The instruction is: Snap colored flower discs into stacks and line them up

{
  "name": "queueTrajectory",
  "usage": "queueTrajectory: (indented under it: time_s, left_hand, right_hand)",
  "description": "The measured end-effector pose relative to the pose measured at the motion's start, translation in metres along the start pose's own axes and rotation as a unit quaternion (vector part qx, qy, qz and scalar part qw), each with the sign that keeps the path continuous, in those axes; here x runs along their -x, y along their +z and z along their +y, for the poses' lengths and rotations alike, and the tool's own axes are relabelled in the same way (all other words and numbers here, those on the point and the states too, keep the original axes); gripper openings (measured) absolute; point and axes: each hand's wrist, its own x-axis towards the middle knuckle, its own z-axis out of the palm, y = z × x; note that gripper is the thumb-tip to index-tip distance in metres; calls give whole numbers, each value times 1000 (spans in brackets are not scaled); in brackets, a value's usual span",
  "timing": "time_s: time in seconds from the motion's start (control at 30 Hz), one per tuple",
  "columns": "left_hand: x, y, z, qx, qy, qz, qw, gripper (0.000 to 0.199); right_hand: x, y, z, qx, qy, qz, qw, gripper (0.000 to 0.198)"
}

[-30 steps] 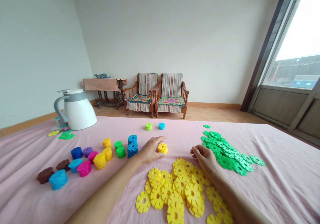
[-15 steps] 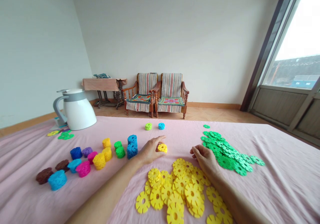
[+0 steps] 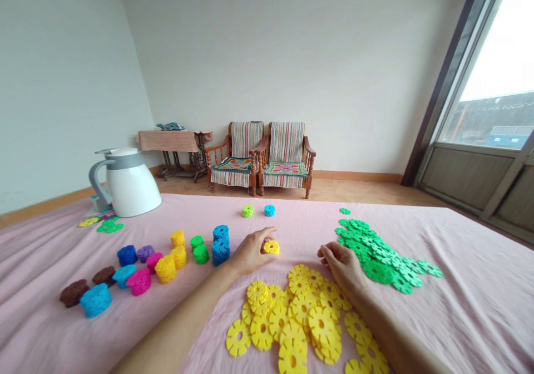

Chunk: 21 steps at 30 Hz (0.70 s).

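My left hand (image 3: 250, 252) curves its thumb and fingers around a short stack of yellow notched discs (image 3: 271, 247) standing on the pink cloth. To the right, my right hand (image 3: 340, 260) rests with its fingers curled together, and no disc shows between them. Below and between my hands spreads a loose pile of yellow discs (image 3: 292, 313), some overlapping, each with a centre hole. Green discs (image 3: 375, 257) lie heaped just past my right hand. Beside my left wrist stands a blue stack (image 3: 221, 249).
More stacks stand at left: yellow (image 3: 166, 269), pink (image 3: 139, 281), brown (image 3: 74, 293) and light blue (image 3: 95, 300). A lime stack (image 3: 247, 211) and a blue stack (image 3: 270, 211) sit near the far edge. A white jug (image 3: 131, 185) stands at back left. Two chairs (image 3: 286, 157) are beyond.
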Motion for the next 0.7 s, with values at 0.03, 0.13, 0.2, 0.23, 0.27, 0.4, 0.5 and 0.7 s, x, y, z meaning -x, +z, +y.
queueTrajectory:
  time_s: [0.03, 0.13, 0.2, 0.23, 0.27, 0.4, 0.5, 0.7]
  left_hand:
    - [0, 0, -1, 10, -2, 3, 1000, 68]
    - [2, 0, -5, 41, -20, 8, 999, 69]
    - [3, -1, -9, 72, -29, 8, 997, 69]
    - [3, -1, -11, 91, -31, 6, 995, 69]
    - [4, -2, -14, 109, -32, 3, 994, 70]
    - [4, -3, -21, 145, -39, -2, 989, 71]
    - [3, -2, -22, 143, -42, 1, 989, 70]
    - [3, 0, -22, 137, -39, -4, 990, 67]
  right_hand:
    - [0, 0, 0, 1, 1, -1, 1000, 34]
    - [0, 0, -1, -3, 2, 0, 1000, 34]
    - [0, 0, -1, -8, 2, 0, 1000, 34]
    - [0, -1, -2, -10, 1, 0, 1000, 33]
    - [0, -1, -2, -10, 2, 0, 1000, 33]
    - [0, -1, -2, -5, 5, 0, 1000, 34]
    - [0, 0, -1, 0, 8, -2, 1000, 35]
    - [1, 0, -2, 6, 1, 2, 1000, 36]
